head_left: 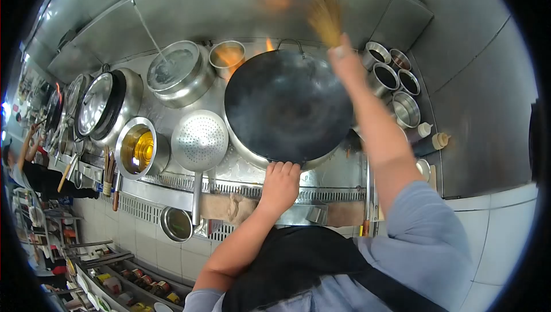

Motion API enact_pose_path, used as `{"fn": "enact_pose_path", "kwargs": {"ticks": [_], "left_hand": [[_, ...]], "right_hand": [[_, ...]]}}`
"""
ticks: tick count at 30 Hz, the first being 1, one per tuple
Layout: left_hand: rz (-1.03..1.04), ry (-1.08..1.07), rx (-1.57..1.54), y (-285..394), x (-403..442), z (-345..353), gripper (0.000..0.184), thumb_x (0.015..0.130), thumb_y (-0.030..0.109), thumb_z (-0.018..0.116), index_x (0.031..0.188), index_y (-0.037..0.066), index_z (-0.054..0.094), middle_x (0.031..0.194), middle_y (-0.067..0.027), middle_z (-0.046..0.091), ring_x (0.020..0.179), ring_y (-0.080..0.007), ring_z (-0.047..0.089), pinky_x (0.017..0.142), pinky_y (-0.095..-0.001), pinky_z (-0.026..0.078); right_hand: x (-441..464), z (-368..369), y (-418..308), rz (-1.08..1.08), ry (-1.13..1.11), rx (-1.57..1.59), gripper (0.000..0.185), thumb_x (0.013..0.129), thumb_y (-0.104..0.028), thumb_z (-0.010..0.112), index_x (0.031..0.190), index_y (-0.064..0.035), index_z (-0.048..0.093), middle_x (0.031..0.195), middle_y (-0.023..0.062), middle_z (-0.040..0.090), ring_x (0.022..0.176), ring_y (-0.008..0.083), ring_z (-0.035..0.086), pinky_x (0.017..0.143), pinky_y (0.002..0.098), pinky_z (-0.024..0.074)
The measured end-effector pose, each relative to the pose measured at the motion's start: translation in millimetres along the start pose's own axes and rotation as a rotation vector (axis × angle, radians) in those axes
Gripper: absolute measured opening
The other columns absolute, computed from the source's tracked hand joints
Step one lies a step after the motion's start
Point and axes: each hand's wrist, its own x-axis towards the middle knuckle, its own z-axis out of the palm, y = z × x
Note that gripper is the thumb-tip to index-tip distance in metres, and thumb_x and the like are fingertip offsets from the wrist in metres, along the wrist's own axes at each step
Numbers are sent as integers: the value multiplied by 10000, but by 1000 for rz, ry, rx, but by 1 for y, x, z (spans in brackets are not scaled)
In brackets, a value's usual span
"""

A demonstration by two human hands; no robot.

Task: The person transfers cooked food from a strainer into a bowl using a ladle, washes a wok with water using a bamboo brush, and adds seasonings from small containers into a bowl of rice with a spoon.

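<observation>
A large black wok [290,105] sits on the stove, with a loop handle at its far rim and faint smoke or steam over its bowl. My left hand [281,184] is closed at the wok's near rim, fingers curled on the edge; a cloth or handle under them is hidden. My right hand [346,62] is raised beyond the wok's far right rim, closed around a straw-coloured bamboo wok brush [326,19]. The brush's bristles point up toward the steel back wall and are slightly blurred. Flames show behind the wok's far left edge.
Left of the wok are a perforated strainer [200,140], a pot of yellow oil [136,150] and a water-filled pan [174,68] under a running stream. Several sauce containers [384,77] and squeeze bottles [439,141] stand right. Another person [40,174] works far left.
</observation>
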Motion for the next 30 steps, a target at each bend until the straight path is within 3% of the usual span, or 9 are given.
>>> {"fn": "enact_pose_path", "kwargs": {"ticks": [3, 6, 9, 12, 15, 18, 20, 23, 30], "left_hand": [[9, -31, 3, 0, -1, -4, 131, 860, 144, 576, 950, 54, 605, 864, -88, 594, 861, -276, 567, 847, -421, 423], [16, -22, 0, -4, 2, -1, 166, 865, 151, 589, 989, 45, 620, 873, -90, 601, 861, -280, 574, 835, -422, 426], [19, -37, -18, -1, -6, -2, 180, 864, 150, 592, 1002, 39, 620, 886, -95, 604, 872, -280, 577, 841, -421, 427], [17, -49, -18, -3, -1, -5, 198, 863, 149, 597, 1021, 32, 621, 914, -103, 615, 897, -280, 583, 856, -421, 428], [22, -64, -42, -3, -5, -7, 205, 865, 147, 599, 1031, 31, 625, 931, -103, 625, 910, -278, 585, 866, -418, 428], [17, -2, -50, -7, -4, -2, 209, 861, 146, 604, 1036, 33, 624, 943, -95, 617, 902, -275, 579, 868, -417, 425], [36, -6, -41, -10, -2, -3, 213, 857, 146, 606, 1038, 34, 623, 940, -93, 614, 906, -275, 578, 868, -418, 424], [29, -27, -33, -6, -2, -7, 221, 849, 142, 609, 1043, 36, 621, 937, -93, 609, 917, -276, 575, 871, -420, 423], [-6, -17, -33, -4, -1, -6, 215, 852, 130, 603, 1043, 35, 619, 947, -111, 599, 921, -294, 568, 898, -429, 416]], "right_hand": [[-69, 96, -5, 120, -801, 51, 623, 833, -347, 626, 1385, -131, 433, 936, 175, 661, 654, 318, 671, 417, 409, 526], [-139, 63, -50, 133, -1323, 401, 720, 883, -443, 617, 1504, -260, 301, 917, 153, 663, 708, 274, 676, 464, 382, 533], [-80, 62, 13, -660, -1085, -174, 635, 859, -456, 617, 1438, -325, 391, 1083, 150, 674, 857, 356, 676, 739, 443, 548], [30, 41, 38, -350, -522, -831, 505, 913, -334, 470, 1389, -165, 447, 1084, 167, 680, 961, 328, 674, 800, 467, 522], [43, 21, -4, 42, 25, -232, 617, 944, -397, 456, 1480, -134, 303, 990, 210, 685, 915, 377, 667, 769, 487, 520], [1, 83, -15, 46, -53, 6, 605, 916, -363, 502, 1437, -97, 347, 948, 230, 676, 843, 388, 677, 709, 501, 536], [-53, 107, -27, -19, -1022, 69, 470, 872, -323, 588, 1256, -78, 470, 809, 166, 663, 576, 319, 663, 439, 432, 531], [-140, 51, -51, -47, -1255, 262, 589, 863, -411, 625, 1379, -186, 452, 943, 181, 647, 612, 253, 666, 441, 352, 549], [17, 10, 15, -118, -297, -500, 557, 932, -395, 488, 1438, -191, 376, 1064, 190, 672, 996, 340, 655, 823, 446, 516]]}}
